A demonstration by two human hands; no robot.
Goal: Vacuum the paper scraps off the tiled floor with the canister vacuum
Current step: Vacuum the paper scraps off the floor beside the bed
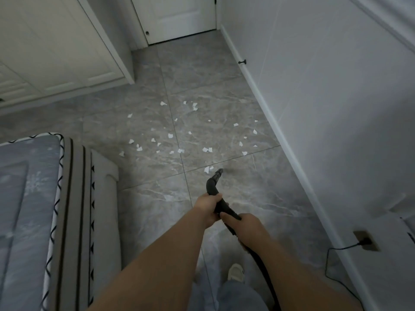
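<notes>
Grey marble-look tiled floor (224, 113) strewn with white paper scraps (179, 140).

Both hands curl round the black vacuum hose handle (222, 205): left hand (207, 207) ahead, right hand (244, 225) just behind. Its nozzle (217, 175) points at a scrap (206, 169) just beside it. A mattress (27, 198) lies left; a power cord (341, 248) is plugged into the wall socket (365, 240).

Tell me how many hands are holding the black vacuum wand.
2. The left hand grips the wand nearer its nozzle end; the right hand grips it just behind, closer to the person.
</notes>
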